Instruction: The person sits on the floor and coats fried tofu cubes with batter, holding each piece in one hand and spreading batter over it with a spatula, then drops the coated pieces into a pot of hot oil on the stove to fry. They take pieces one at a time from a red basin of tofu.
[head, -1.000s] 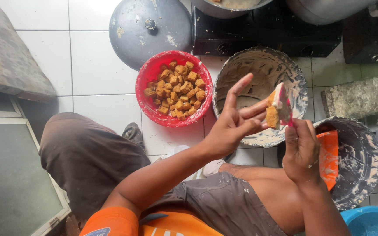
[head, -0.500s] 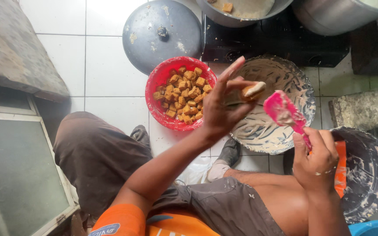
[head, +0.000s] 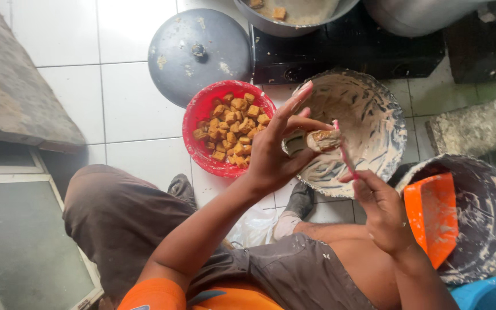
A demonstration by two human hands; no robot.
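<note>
Holding a tofu piece (head: 324, 139) in left hand (head: 274, 152) fingertips over the batter bowl (head: 383, 123); right hand (head: 381, 212) grips a pink spatula (head: 344, 152), blade touching tofu from 5 o'clock.

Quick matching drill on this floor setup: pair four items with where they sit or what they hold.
1. round red plastic bowl
2. orange plastic scraper
3. grey metal lid
4. left hand

a. lying flat on white tiles
b. holding a browned stuffed piece
c. full of fried cubes
d. inside a paste-smeared basin

Pairs: 1-c, 2-d, 3-a, 4-b
</note>
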